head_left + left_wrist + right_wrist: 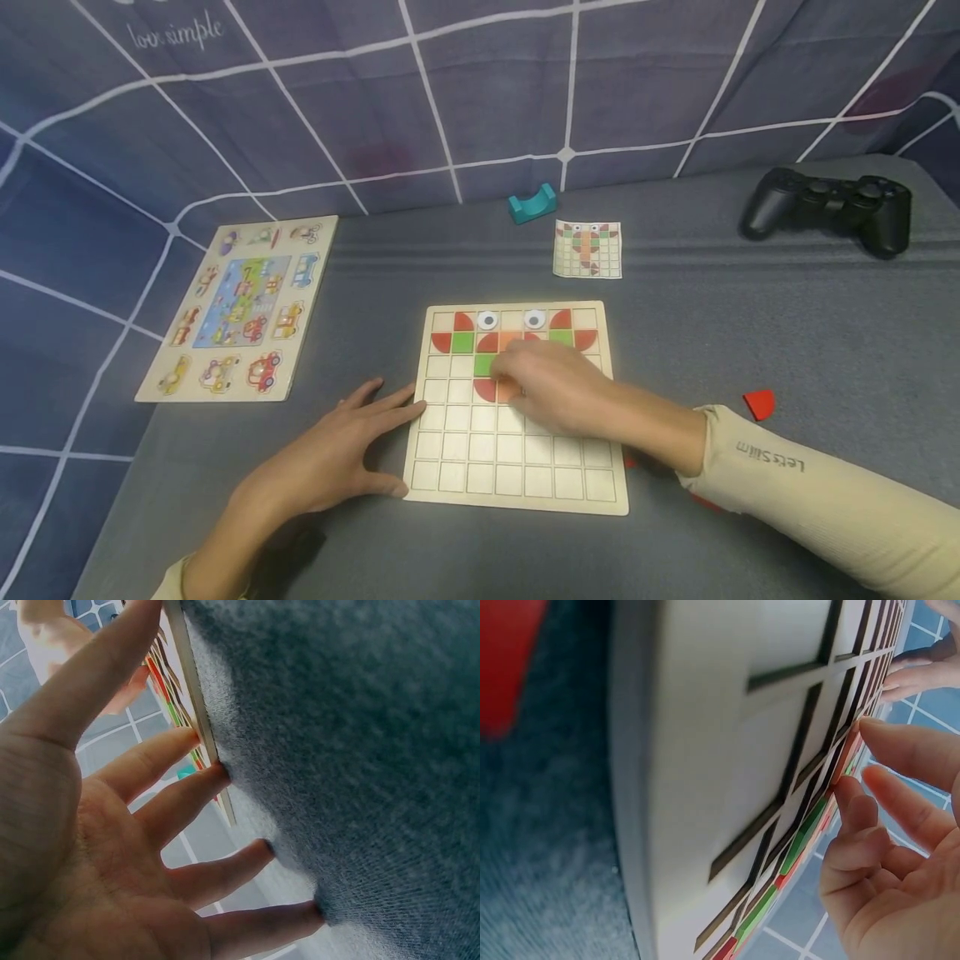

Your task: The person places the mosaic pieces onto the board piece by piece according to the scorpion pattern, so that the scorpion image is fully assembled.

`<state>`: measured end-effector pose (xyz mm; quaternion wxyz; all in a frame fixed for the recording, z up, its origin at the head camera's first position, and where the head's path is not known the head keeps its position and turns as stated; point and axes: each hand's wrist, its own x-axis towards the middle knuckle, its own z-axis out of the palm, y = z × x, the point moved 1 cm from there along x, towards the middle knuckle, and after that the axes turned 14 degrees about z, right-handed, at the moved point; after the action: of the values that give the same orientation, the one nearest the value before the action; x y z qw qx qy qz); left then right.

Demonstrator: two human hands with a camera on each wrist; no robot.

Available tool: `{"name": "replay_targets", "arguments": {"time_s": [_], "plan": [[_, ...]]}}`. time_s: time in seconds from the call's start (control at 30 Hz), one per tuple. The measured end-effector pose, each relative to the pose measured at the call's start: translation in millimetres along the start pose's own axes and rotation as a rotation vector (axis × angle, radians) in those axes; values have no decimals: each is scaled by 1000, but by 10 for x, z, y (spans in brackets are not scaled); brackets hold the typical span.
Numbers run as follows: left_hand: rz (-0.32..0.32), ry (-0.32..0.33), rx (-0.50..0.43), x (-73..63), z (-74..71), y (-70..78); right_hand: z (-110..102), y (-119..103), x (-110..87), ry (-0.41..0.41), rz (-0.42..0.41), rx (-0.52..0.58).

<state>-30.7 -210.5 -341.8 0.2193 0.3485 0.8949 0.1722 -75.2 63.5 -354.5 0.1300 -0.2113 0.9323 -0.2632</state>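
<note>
A pale wooden grid board [517,487] lies on the grey cloth, its upper cells filled with red quarter-circles, green squares [462,342], orange squares and two eye pieces [487,320]. My right hand [562,387] is over the middle of the board. In the right wrist view its thumb and curled fingers pinch an orange square [845,754] at a cell; in the head view the hand partly hides that area. My left hand [337,450] rests with spread fingers at the board's left edge. Some left fingertips touch the board's side [204,724] in the left wrist view.
A small pattern card [588,265] and a teal U-shaped block [533,204] lie behind the board. At left is a vehicle picture puzzle [240,300], at back right a black game controller [828,208]. A loose red quarter-circle [760,405] lies right; others are partly under the right sleeve.
</note>
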Motion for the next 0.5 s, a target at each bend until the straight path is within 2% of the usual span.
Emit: {"name": "replay_targets", "arguments": {"time_s": [0.27,0.5], "plan": [[-22,-16,-4,3,1,-7,13,23,8,21,-33,-1],[-11,-11,-4,-3,-3,-4,-68,63,-54,-15,15,62]]}}
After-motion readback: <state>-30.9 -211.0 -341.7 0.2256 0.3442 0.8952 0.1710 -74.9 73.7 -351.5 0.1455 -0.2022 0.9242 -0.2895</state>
